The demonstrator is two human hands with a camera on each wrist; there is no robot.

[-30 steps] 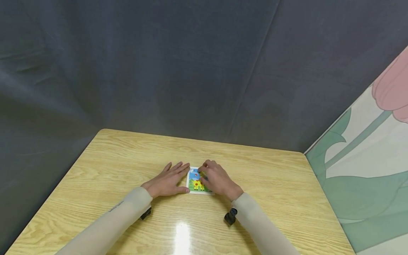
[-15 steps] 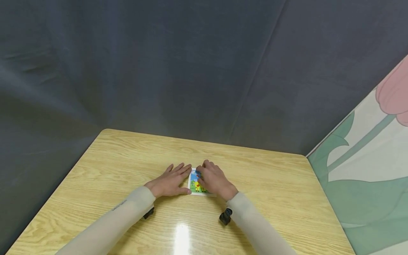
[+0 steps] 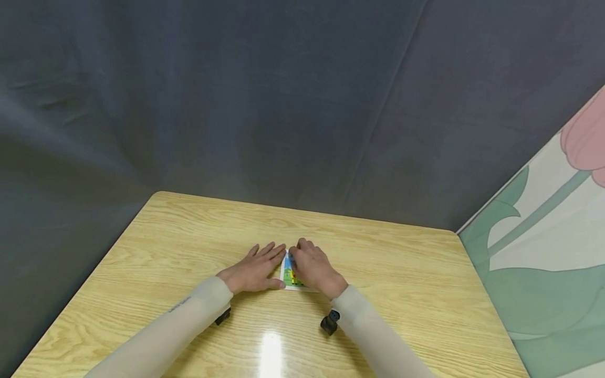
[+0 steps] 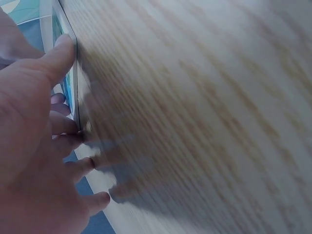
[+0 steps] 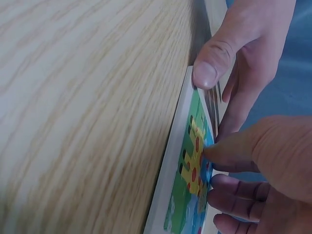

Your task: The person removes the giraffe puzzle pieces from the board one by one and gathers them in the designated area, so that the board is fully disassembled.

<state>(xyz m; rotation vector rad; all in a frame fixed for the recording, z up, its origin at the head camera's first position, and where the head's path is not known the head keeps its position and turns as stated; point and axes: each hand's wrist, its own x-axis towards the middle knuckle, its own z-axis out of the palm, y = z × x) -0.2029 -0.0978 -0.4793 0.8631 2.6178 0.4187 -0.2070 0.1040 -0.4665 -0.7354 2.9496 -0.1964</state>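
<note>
A small flat picture board (image 3: 287, 275) with a white border lies on the table. Its picture has green ground, blue sky and a yellow animal with red spots (image 5: 195, 161). My left hand (image 3: 255, 272) lies along the board's left side, fingers spread and nearly straight. Its thumb (image 5: 207, 70) rests on the board's near corner. My right hand (image 3: 315, 268) covers the right part of the picture with bent fingers (image 5: 239, 197). The right thumb touches the yellow animal. Whether anything is pinched between the right thumb and fingers cannot be seen.
The wooden table (image 3: 203, 226) extends around the board, with a bright light reflection near its front. A dark cloth (image 3: 283, 105) hangs behind the table. A flower-patterned sheet (image 3: 557, 273) stands at the right.
My right hand has slid a little left over the picture, hiding more of the yellow animal. The left hand stays at the board's left side. The head view has shifted slightly.
</note>
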